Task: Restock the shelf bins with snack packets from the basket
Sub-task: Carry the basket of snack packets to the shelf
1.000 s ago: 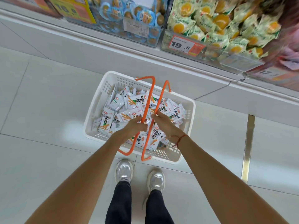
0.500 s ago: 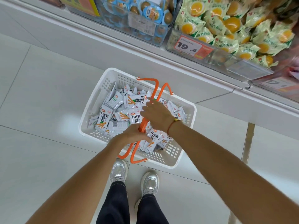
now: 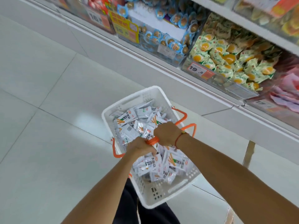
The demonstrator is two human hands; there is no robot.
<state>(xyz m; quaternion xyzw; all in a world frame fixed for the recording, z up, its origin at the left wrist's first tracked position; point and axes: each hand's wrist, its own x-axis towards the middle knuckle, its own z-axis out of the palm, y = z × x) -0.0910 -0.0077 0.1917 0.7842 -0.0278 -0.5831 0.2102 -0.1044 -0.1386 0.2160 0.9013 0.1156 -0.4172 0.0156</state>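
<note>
Both hands grip the orange plastic handles (image 3: pixel 152 140) of a white perforated plastic basket (image 3: pixel 163 195): left hand (image 3: pixel 140 146) and right hand (image 3: pixel 167 133) curl round them side by side. White snack packets (image 3: pixel 137 122) fill the basket, which hangs above the pale tiled floor (image 3: pixel 48 110), below clear shelf bins (image 3: pixel 226 81).

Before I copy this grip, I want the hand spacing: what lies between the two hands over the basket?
In the head view, a short stretch of the bunched orange handles shows between the left hand and right hand.
</note>
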